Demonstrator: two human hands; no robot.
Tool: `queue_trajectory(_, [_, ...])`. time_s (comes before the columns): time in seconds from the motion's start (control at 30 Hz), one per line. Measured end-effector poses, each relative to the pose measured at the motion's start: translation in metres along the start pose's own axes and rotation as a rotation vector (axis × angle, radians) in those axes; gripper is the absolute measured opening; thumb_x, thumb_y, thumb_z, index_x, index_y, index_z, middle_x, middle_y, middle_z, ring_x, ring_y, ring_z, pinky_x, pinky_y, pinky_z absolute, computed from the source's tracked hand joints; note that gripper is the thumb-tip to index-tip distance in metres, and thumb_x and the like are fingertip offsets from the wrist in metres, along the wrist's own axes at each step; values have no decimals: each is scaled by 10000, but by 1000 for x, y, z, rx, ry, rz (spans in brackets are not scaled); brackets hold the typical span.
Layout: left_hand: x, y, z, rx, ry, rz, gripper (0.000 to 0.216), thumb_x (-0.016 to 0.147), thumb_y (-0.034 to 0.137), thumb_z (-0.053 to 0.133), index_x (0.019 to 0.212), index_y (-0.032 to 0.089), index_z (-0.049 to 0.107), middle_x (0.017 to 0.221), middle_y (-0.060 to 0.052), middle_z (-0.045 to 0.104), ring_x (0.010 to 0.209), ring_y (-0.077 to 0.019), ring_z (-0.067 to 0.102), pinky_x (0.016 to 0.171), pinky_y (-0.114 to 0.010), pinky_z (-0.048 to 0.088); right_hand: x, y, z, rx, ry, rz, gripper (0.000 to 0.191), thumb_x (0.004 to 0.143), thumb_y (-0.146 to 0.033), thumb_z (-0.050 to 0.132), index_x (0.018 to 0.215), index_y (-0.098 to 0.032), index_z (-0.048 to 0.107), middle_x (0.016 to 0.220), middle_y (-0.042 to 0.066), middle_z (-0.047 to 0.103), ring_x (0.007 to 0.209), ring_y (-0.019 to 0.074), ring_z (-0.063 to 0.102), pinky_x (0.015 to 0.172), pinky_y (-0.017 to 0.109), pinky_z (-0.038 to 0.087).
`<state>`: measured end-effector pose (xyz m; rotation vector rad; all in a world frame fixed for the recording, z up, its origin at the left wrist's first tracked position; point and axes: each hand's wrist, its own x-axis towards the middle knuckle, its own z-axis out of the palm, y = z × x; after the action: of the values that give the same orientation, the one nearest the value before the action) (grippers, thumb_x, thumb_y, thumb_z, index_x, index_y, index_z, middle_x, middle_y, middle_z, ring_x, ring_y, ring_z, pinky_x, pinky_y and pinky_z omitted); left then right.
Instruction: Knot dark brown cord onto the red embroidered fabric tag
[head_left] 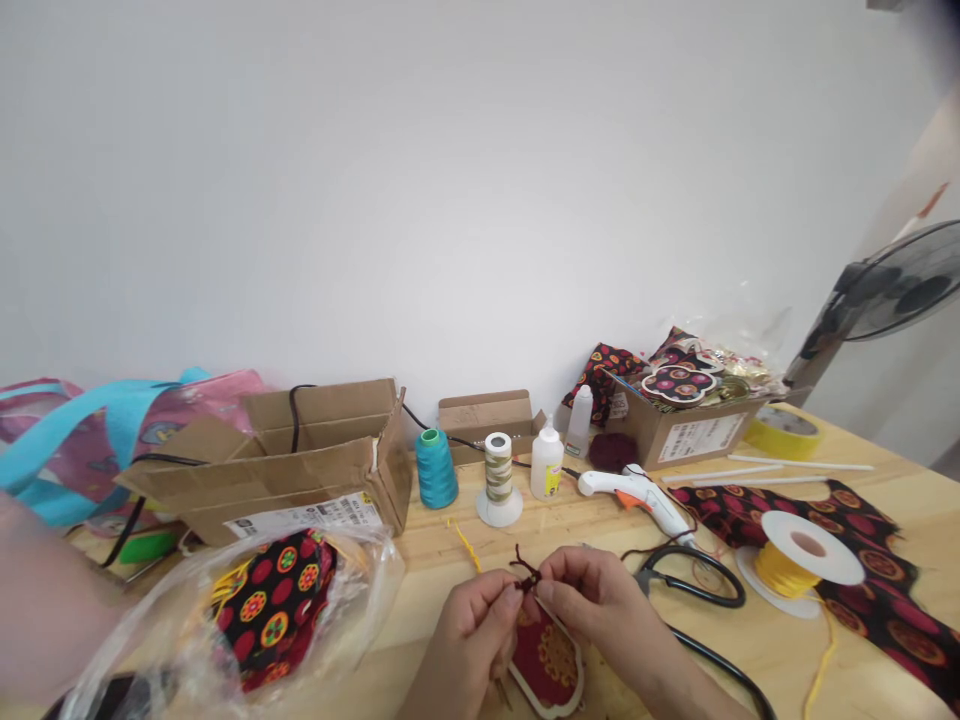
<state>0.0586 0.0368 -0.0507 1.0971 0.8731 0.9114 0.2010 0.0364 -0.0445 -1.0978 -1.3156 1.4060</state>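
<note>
My left hand [478,622] and my right hand [594,606] meet low in the middle of the head view. Both are closed in a pinch on a dark red cord [528,572], whose short loose ends stick up between the fingertips. Just below hangs or rests a dark red fabric ornament [551,660] with a gold pattern and a pale rim; the fingers partly hide its top. Close by my right hand lie black-handled scissors [731,590]. Behind my left hand a yellow cord [466,542] runs across the wooden table.
A clear plastic bag [367,585] with patterned fabric lies left, before an open cardboard box [300,490]. Behind stand a teal thread cone [436,470], another thread spool [498,480], a glue bottle [547,462] and a glue gun [645,495]. A yellow cord spool [787,572] stands right.
</note>
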Motion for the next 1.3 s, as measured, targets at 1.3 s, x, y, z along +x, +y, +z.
queue_trajectory(1.3, [-1, -1, -1, -18, -49, -55, 300, 734, 409, 529, 588, 155, 464, 369, 116, 280, 349, -36, 168, 364, -205, 91, -8, -12, 2, -445, 51, -152, 218, 765, -185, 424, 617, -145, 579, 553, -6, 565, 514, 104, 470, 468, 184, 347])
